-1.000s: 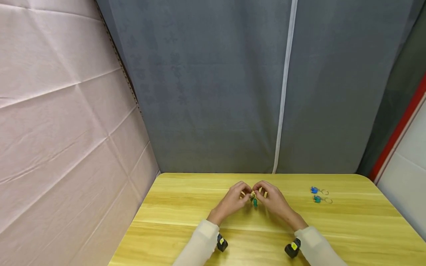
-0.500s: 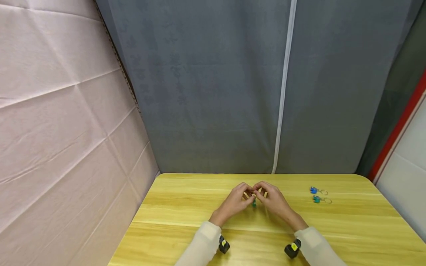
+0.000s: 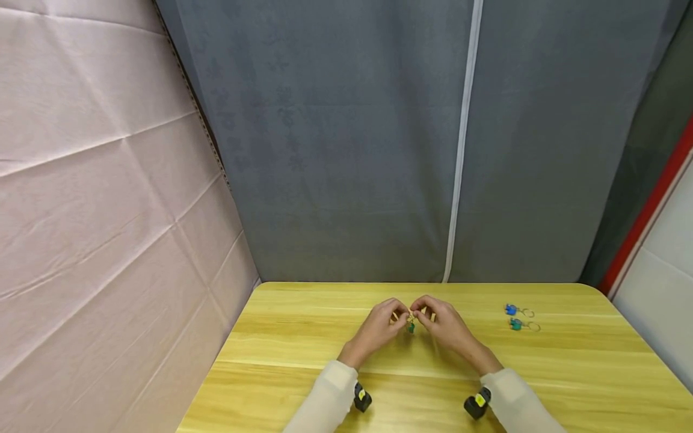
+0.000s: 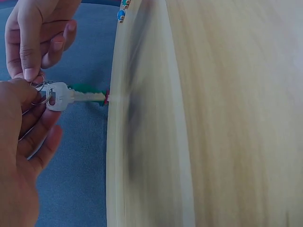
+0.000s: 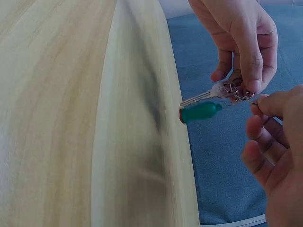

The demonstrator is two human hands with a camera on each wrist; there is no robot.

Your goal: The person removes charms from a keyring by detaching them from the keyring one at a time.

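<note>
In the head view both hands meet above the middle of the table. My left hand (image 3: 377, 328) pinches the metal key ring (image 5: 247, 96) between thumb and fingers. On the ring's other side, my right hand (image 3: 441, 325) pinches its edge with thumb and index fingertip. From the ring hang a silver key (image 4: 60, 97) and a green charm (image 5: 201, 111) with a red end, which the key partly covers in the left wrist view. Fingertips hide part of the ring.
Two more keyrings lie at the right on the wooden table (image 3: 303, 343): one with a blue figure (image 3: 511, 310), one with a teal figure (image 3: 516, 325). A grey curtain (image 3: 346, 150) rises behind the table's far edge.
The hands drew together half a second ago and now sit slightly apart, the left one having shifted a little. The green charm hanging below them has swung slightly to the left.
</note>
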